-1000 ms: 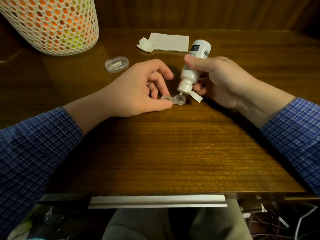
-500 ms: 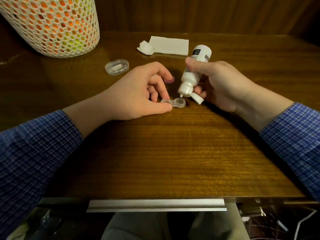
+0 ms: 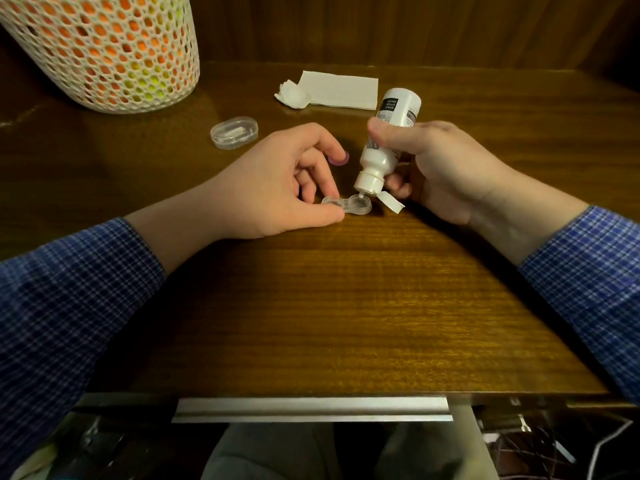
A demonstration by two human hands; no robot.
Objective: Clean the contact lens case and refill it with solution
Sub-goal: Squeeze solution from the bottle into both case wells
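Case [image 3: 347, 205] is pinned to worktop [image 3: 346, 306] by left hand [image 3: 277, 188], steadied for filling | bottle [image 3: 388, 140] is gripped tipped by right hand [image 3: 446, 168], nozzle aimed over right well.

You had a dark wooden table [image 3: 346, 306] with a glossy, grained top in front of you. On it lay a clear contact lens case [image 3: 349, 205], open, with a purple cap [image 3: 339, 158] just behind it. Farther back sat a small clear oval box [image 3: 234, 132], a folded white tissue [image 3: 341, 90] with a crumpled wad [image 3: 291, 95] touching its left end, and a white mesh basket [image 3: 104, 46] at the far left.
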